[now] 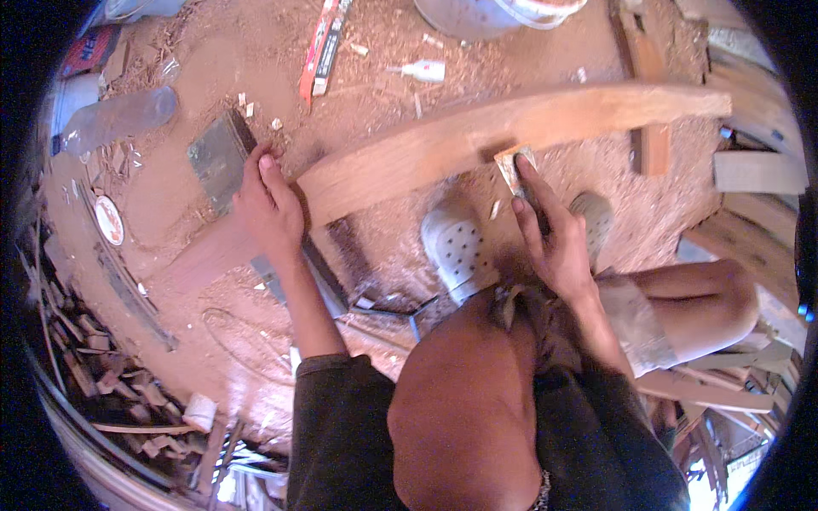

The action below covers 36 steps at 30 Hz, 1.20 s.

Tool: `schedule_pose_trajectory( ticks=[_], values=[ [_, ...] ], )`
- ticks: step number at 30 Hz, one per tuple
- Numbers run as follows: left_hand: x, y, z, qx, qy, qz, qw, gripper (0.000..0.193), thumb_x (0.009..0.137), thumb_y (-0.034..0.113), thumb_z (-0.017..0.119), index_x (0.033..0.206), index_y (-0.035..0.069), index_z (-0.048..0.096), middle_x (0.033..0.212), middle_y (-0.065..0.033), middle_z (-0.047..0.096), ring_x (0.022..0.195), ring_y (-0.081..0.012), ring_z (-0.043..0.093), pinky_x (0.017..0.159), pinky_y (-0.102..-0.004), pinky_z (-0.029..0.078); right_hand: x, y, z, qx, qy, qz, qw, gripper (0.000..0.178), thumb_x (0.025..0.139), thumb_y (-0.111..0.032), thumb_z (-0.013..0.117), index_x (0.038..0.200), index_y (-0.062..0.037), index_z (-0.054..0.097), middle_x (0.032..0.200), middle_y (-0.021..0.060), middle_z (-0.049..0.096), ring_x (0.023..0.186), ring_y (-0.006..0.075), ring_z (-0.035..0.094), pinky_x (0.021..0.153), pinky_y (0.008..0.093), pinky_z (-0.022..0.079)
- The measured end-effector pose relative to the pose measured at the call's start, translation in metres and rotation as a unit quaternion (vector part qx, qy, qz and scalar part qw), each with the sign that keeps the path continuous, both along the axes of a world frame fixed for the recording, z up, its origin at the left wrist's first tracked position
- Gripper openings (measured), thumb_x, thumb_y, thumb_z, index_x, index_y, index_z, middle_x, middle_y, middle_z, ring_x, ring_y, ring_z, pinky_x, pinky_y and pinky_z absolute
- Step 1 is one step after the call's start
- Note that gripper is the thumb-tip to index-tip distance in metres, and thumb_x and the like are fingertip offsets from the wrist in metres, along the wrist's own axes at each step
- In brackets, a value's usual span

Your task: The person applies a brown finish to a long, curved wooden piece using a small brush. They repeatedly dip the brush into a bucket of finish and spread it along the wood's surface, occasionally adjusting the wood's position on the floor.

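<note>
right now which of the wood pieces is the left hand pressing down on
The long curved plank across the middle: the left hand holds its near end, the right hand presses sandpaper on it. Other boards lie untouched.

Dirt floor (196,51) thick with reddish sawdust and wood chips. Offcut pile (111,383) lower left, stacked planks (758,170) at right. Clear plastic bottle (119,119) upper left, pale bucket (486,13) at top edge. Warm daylight, soft shadows.
</note>
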<state>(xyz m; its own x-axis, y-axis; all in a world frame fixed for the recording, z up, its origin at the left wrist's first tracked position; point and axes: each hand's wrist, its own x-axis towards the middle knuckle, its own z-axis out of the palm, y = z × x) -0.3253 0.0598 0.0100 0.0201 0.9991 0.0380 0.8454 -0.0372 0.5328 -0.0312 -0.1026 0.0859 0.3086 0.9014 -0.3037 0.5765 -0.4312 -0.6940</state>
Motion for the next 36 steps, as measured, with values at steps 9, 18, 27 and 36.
schedule_pose_trajectory(
  ticks=[9, 18, 27, 36],
  values=[
    [-0.001, 0.0, -0.002, 0.014, -0.046, 0.001, 0.999, 0.035, 0.102, 0.028, 0.046, 0.117, 0.002, 0.066, 0.097, -0.0136, 0.074, 0.088, -0.0278, 0.069, 0.078, -0.0398, 0.051, -0.032, -0.006, -0.026, -0.086, -0.04, 0.03, 0.995, 0.053, 0.094, -0.009, 0.062, 0.145, -0.0172, 0.05, 0.089, 0.0278, 0.067, 0.078, 0.0412, 0.07, 0.068, 0.0463, 0.054],
    [-0.003, 0.001, -0.011, 0.015, -0.118, 0.023, 0.993, 0.036, 0.103, 0.028, 0.046, 0.117, 0.003, 0.066, 0.099, -0.0163, 0.073, 0.09, -0.0277, 0.069, 0.081, -0.039, 0.052, -0.014, 0.004, -0.027, -0.04, -0.056, 0.014, 0.998, 0.051, 0.094, -0.007, 0.062, 0.143, -0.0144, 0.052, 0.09, 0.0261, 0.068, 0.074, 0.0384, 0.07, 0.067, 0.0444, 0.055],
    [-0.012, 0.003, -0.014, 0.015, -0.132, 0.011, 0.991, 0.037, 0.104, 0.03, 0.045, 0.119, 0.002, 0.065, 0.102, -0.0167, 0.072, 0.094, -0.0279, 0.069, 0.083, -0.0385, 0.052, 0.006, -0.003, -0.012, -0.024, -0.041, 0.006, 0.999, 0.054, 0.094, -0.016, 0.062, 0.146, -0.0216, 0.048, 0.075, 0.0284, 0.064, 0.065, 0.0445, 0.065, 0.06, 0.0515, 0.052],
    [-0.01, 0.002, -0.011, 0.0, -0.09, 0.023, 0.996, 0.036, 0.103, 0.03, 0.047, 0.117, 0.002, 0.065, 0.1, -0.0141, 0.073, 0.091, -0.0262, 0.069, 0.082, -0.0378, 0.052, 0.02, -0.028, 0.001, -0.11, -0.039, 0.036, 0.992, 0.053, 0.096, -0.011, 0.059, 0.147, -0.0194, 0.047, 0.095, 0.0253, 0.069, 0.079, 0.043, 0.069, 0.071, 0.0464, 0.055]
  ],
)
